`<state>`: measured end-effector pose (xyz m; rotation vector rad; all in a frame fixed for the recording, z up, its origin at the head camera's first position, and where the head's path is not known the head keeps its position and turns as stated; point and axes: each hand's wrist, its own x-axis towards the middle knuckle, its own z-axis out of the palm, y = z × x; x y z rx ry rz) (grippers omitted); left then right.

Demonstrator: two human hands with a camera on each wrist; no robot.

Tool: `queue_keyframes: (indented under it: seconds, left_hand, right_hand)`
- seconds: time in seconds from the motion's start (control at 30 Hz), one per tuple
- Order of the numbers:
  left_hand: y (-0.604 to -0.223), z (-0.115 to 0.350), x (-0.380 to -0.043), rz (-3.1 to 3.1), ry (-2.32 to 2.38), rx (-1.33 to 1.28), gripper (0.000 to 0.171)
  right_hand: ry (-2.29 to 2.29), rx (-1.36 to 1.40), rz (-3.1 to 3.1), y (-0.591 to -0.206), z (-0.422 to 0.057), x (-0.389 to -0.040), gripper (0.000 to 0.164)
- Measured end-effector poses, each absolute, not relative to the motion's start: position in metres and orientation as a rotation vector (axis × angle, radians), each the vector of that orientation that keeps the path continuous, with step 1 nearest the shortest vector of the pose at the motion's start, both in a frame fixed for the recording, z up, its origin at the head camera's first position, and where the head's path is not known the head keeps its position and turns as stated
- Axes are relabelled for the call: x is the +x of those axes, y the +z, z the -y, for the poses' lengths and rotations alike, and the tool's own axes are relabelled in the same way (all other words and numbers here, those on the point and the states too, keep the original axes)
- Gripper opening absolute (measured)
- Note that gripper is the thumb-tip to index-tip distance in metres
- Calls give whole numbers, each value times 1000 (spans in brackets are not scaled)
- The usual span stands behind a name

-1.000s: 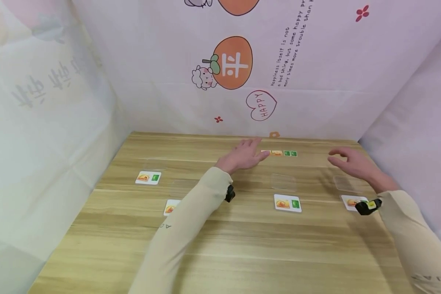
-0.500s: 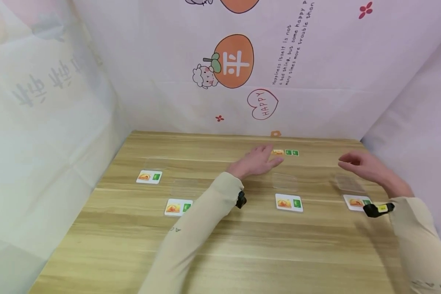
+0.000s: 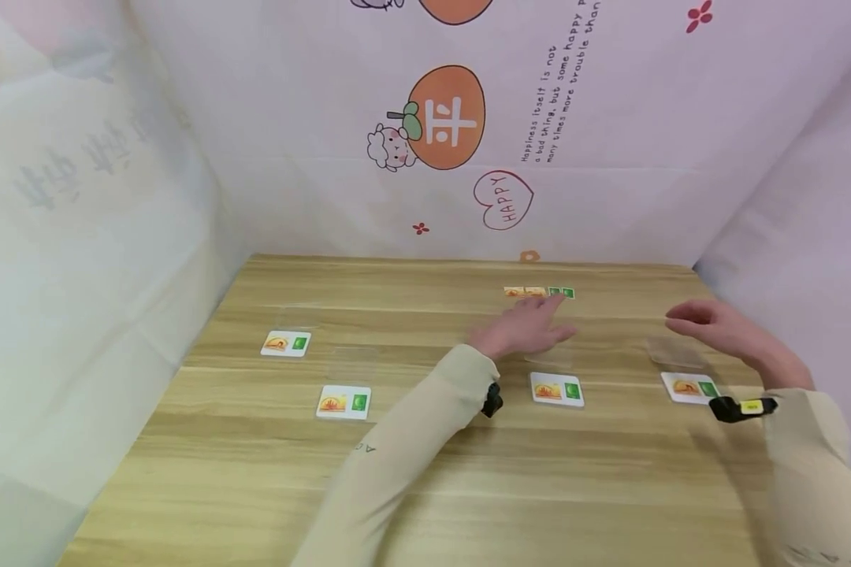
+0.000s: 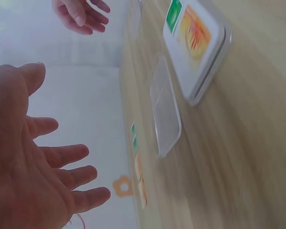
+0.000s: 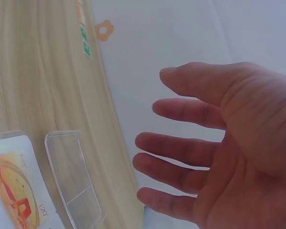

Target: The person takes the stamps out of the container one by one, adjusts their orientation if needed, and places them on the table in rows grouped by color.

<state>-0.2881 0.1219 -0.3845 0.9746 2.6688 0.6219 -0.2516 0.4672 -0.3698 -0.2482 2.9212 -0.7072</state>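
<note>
- Four white cards (image 3: 556,389) on the worktop (image 3: 525,504), all on the near side of the row of picture tiles (image 3: 534,292): two leftward, one roughly straight before it, one rightward.
- Clear covers (image 3: 677,353), one per card, also on the row's near side; possibly shallow-sided, too faint to be sure.
- Left hand (image 3: 525,327) above the row's near side, fingers spread, gripping nothing.
- Right hand (image 3: 719,327) to the row's right, fingers loosely bent, equally empty.
- Seemingly at a reaching step; likely calling next for a fingertip pinch on thin edges.

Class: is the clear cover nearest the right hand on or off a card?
Off: the cover lies beside the card, bare wood between them.
</note>
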Motion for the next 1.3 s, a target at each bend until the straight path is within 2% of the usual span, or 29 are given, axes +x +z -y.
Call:
queue_keyframes:
  seconds: [0.27,0.73,0.9,1.3]
  left_hand:
    - [-385,-139,-277,-2605,639,998,67]
    - [-397,-179,-260,-2499,643,1019,63]
    - [-402,-192,-255,-2498,589,1092,61]
    - [-403,-211,-250,-2503,552,1166,53]
  right_hand:
    - [-790,-181,-2821,-372,-477,-241,57]
    - [-950,-173,-2707,-379,-502,-215,47]
    - [-997,-182,-2688,-382,-502,-212,42]
    - [-971,-158,-2682,-388,-503,-219,45]
